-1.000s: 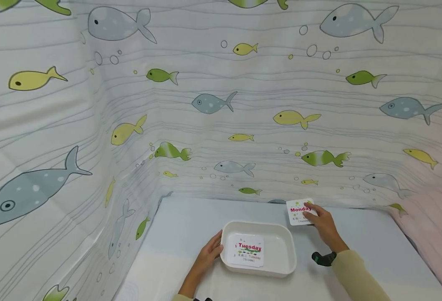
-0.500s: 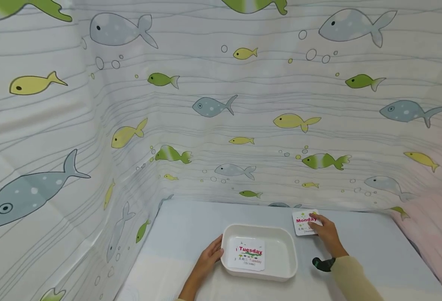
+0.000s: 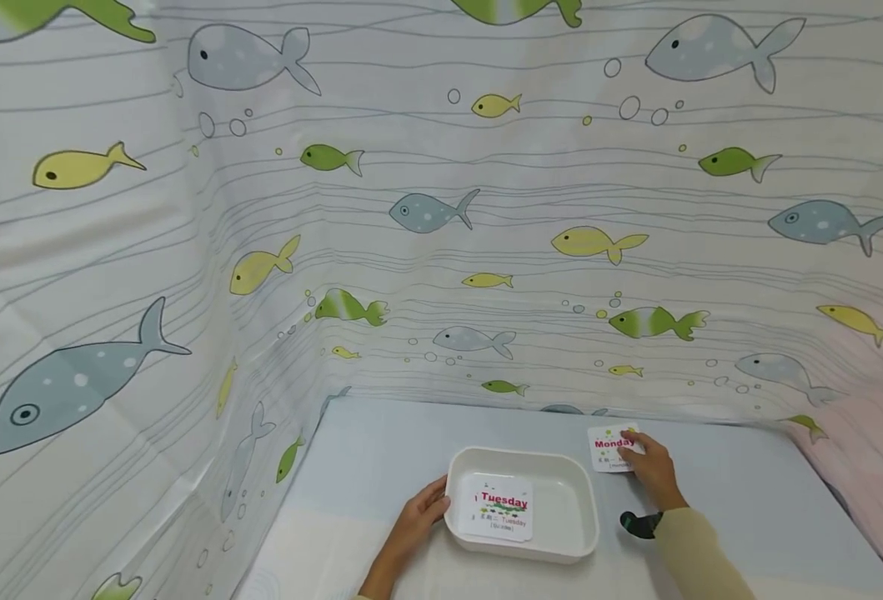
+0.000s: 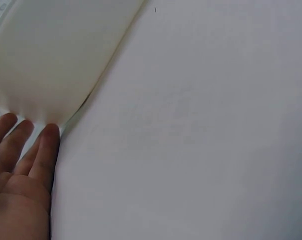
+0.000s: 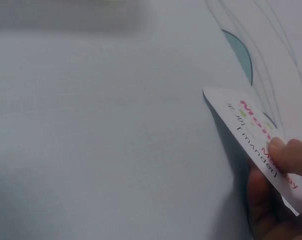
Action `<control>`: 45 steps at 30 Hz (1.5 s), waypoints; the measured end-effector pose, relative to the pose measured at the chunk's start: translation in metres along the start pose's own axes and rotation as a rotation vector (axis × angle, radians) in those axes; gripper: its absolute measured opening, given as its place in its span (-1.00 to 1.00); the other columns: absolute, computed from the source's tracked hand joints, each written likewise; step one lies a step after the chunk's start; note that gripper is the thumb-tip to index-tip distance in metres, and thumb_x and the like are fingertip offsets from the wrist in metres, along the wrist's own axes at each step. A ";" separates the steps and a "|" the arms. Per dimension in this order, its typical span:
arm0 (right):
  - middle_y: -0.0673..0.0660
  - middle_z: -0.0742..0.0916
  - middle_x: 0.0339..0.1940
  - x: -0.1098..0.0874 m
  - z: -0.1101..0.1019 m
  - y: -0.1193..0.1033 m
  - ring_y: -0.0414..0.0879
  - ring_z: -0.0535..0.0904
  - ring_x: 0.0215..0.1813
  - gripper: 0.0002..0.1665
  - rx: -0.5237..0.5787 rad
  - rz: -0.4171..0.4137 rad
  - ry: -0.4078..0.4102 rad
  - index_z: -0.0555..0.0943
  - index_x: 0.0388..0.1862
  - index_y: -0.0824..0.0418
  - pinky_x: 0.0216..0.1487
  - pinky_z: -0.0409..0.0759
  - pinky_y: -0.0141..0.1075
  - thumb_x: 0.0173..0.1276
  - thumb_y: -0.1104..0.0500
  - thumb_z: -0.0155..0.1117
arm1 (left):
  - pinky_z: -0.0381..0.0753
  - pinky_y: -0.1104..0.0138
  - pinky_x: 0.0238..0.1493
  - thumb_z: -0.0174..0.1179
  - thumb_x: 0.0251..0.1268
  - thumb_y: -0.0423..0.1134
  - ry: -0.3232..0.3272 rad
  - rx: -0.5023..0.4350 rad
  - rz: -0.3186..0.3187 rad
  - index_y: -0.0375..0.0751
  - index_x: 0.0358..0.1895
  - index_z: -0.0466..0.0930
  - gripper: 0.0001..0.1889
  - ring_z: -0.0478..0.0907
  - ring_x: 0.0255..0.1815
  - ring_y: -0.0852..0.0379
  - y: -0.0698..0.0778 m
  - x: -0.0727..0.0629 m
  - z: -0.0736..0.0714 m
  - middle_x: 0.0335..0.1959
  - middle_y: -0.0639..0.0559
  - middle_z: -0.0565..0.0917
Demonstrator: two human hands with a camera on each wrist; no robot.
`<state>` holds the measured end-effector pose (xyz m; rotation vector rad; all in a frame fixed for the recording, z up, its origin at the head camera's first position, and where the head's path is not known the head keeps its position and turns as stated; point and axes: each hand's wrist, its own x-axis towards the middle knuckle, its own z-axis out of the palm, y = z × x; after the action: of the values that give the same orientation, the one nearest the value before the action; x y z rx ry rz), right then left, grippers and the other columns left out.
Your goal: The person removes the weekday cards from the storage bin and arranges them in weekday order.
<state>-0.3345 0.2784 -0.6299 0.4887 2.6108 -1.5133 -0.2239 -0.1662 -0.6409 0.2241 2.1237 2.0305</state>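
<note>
Monday card (image 3: 606,450), reading upright, tray (image 3: 564,510) lying crosswise

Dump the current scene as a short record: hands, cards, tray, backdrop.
left hand: fingertips against the outside of the tray's left wall
right hand: pinches the Monday card, thumb on the printed face, fingers beneath
Monday card: outside the tray, to its right and farther back; whether it touches the table is unclear
tray: white, rounded corners, on the table
Tuesday card: print up, in the tray's left half
backdrop: fish-print cloth
</note>
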 end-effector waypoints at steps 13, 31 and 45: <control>0.46 0.19 0.57 0.006 0.004 -0.005 0.50 0.00 0.55 -0.32 -0.199 -0.024 -0.061 0.33 0.46 0.21 0.47 0.00 0.40 0.44 0.05 0.23 | 0.52 0.32 0.32 0.02 0.56 -0.12 -0.009 -0.001 0.008 -0.30 0.50 0.24 -0.43 0.31 0.50 -0.20 0.000 0.000 0.001 0.49 -0.27 0.34; 0.50 0.32 0.49 0.006 0.020 -0.011 0.50 0.27 0.41 -0.07 -0.447 -0.118 -0.140 0.15 0.54 0.28 0.35 0.25 0.42 0.40 -0.12 0.28 | 0.52 0.28 0.33 0.02 0.57 -0.12 -0.012 -0.006 0.015 -0.29 0.50 0.23 -0.43 0.32 0.49 -0.18 -0.002 -0.002 0.001 0.48 -0.25 0.36; 0.47 0.50 0.06 -0.002 0.022 -0.017 0.20 0.49 -0.09 -0.19 -0.532 -0.174 -0.100 0.32 0.46 0.29 0.04 0.59 0.21 0.40 -0.10 0.29 | 0.51 0.22 0.35 0.02 0.56 -0.08 0.007 0.013 -0.001 -0.27 0.50 0.25 -0.43 0.34 0.49 -0.16 -0.001 -0.002 0.001 0.48 -0.23 0.37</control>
<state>-0.3401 0.2510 -0.6261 0.1329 2.8691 -0.7829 -0.2215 -0.1654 -0.6421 0.2174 2.1419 2.0199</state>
